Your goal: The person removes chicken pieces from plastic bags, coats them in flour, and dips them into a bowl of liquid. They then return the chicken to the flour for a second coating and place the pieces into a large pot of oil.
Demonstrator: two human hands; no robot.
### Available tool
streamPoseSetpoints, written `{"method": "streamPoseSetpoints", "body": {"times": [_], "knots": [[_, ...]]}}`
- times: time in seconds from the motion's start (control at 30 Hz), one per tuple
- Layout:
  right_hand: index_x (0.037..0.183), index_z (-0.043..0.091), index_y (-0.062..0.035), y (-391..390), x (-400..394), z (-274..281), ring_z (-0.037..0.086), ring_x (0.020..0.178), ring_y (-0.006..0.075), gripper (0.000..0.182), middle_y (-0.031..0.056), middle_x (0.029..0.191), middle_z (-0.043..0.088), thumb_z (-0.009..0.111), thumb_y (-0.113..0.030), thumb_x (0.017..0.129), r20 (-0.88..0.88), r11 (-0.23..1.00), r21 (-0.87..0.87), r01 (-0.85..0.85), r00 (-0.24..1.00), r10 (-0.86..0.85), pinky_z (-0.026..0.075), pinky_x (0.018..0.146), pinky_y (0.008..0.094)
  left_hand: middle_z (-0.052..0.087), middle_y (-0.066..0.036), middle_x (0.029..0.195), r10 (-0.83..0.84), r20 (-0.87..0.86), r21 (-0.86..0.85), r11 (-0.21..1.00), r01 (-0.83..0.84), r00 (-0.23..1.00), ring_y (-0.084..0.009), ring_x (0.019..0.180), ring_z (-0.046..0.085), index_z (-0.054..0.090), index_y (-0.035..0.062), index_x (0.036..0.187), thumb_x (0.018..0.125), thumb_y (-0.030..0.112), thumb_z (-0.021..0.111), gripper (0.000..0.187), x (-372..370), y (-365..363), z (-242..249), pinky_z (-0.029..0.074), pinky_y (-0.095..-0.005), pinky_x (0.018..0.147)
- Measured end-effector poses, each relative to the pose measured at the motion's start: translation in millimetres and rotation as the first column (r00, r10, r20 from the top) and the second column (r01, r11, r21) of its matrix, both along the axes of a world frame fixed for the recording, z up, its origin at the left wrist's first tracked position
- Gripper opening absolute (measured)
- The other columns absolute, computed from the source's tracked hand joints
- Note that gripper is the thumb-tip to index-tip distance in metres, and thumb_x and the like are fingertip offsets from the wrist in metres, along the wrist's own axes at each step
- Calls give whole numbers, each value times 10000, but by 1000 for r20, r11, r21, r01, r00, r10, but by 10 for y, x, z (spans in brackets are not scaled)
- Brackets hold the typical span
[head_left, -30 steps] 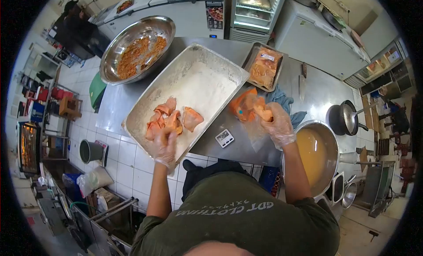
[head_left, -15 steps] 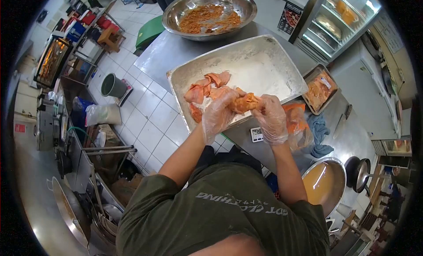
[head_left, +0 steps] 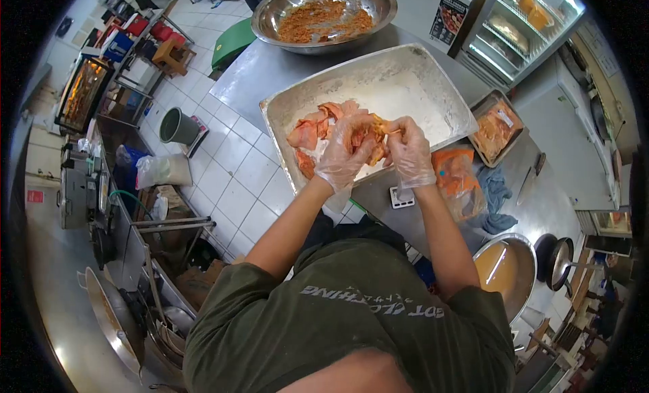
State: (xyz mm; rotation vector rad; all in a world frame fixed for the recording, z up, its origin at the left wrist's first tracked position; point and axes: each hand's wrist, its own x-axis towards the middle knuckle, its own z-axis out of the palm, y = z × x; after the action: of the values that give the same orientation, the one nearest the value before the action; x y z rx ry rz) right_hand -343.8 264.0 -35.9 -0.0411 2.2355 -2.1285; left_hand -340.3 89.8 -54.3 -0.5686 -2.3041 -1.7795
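Observation:
Both my hands wear clear plastic gloves and meet over the near side of a metal tray (head_left: 443,75) dusted with white flour. A piece of raw, reddish-orange chicken (head_left: 370,137) is held between them. My left hand (head_left: 343,149) wraps round its left side. The fingers of my right hand (head_left: 410,149) pinch its right end. Other raw chicken pieces (head_left: 307,130) lie in the tray's left part, just left of my left hand. White flour (head_left: 399,95) covers the tray floor beyond my hands.
Behind the tray stands a steel bowl (head_left: 324,49) with orange-brown crumbs. To the right are a smaller tray of packed meat (head_left: 497,132), an orange plastic bag (head_left: 456,176), a blue cloth (head_left: 497,190), a knife (head_left: 534,173), a white timer (head_left: 401,197) and a bowl of yellowish liquid (head_left: 497,268).
The chicken piece and both hands have come slightly lower into the tray. My left hand has turned, its fingers now curled further round the piece. The view has shifted slightly.

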Motion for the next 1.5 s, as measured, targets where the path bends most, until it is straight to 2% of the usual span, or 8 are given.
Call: {"method": "streamPoseSetpoints", "body": {"times": [0.17, 0.33, 0.47, 0.53, 0.73, 1.1, 1.3, 1.5], "knots": [[859, 550, -18, 108, -35, 7, 588, 558, 116, 58, 68, 756, 575, 514, -22, 904, -310, 990, 136, 34, 951, 10, 537, 470, 277, 494, -174, 1350, -31, 240, 94, 996, 9, 970, -223, 1200, 515, 393, -14, 1406, 924, 71, 621, 540, -110, 26, -193, 413, -318, 1024], [844, 572, -9, 207, -137, -428, 595, 561, 129, 81, 77, 777, 595, 570, -73, 892, -232, 998, 59, 15, 973, -1, 540, 469, 274, 503, -170, 1347, -124, 522, 122, 990, 70, 844, -215, 1196, 505, 314, -36, 1458, 937, 139, 633, 635, -150, -56, -184, 413, -315, 1021], [883, 597, 14, 60, -118, -49, 596, 520, 133, 223, 73, 748, 622, 641, -202, 912, 321, 985, -138, 104, 946, -55, 520, 424, 271, 512, -183, 1294, 80, 273, -38, 997, -72, 959, -255, 1186, 506, 381, -4, 1412, 944, 144, 612, 543, -125, 93, -86, 409, -336, 1024], [929, 612, 27, 42, -87, -28, 591, 486, 126, 304, 62, 690, 631, 672, -270, 905, 292, 992, -108, 70, 956, -35, 497, 398, 262, 515, -163, 1290, 165, 44, -235, 960, -150, 985, -238, 1165, 517, 380, 22, 1420, 957, 115, 584, 515, -135, 115, -166, 415, -334, 1019], [972, 632, 5, 205, -205, 23, 574, 468, 122, 217, 64, 685, 634, 646, -195, 888, 362, 988, -143, -62, 926, 110, 457, 401, 251, 508, -183, 1134, 104, -37, -243, 964, -110, 994, -282, 1067, 533, 474, 0, 1266, 950, 127, 572, 354, -23, 156, 39, 446, -399, 913], [922, 540, -63, 278, -387, -88, 517, 616, 44, 103, -17, 766, 543, 620, -48, 860, -18, 915, -90, -393, 919, 393, 432, 488, 204, 647, -146, 1044, -6, 411, -254, 960, 121, 911, -243, 923, 614, 518, 44, 1307, 1021, 243, 465, 353, -186, -43, 263, 483, -329, 844], [970, 523, -82, 283, -378, -265, 502, 577, 42, 114, -17, 748, 546, 600, -63, 887, 95, 875, -369, -314, 924, 371, 409, 480, 190, 639, -120, 984, 63, 444, -411, 901, 140, 894, -233, 900, 607, 546, 87, 1236, 1035, 315, 429, 325, -209, -59, 166, 478, -350, 828], [1001, 522, -69, 356, -295, -185, 505, 513, 73, 136, 16, 718, 563, 509, -27, 872, 176, 883, -321, -342, 895, 410, 378, 437, 194, 600, -68, 880, 26, 424, -363, 921, 143, 905, -179, 821, 569, 559, 71, 1069, 1034, 294, 453, 250, -181, -45, 202, 474, -327, 761]]}}
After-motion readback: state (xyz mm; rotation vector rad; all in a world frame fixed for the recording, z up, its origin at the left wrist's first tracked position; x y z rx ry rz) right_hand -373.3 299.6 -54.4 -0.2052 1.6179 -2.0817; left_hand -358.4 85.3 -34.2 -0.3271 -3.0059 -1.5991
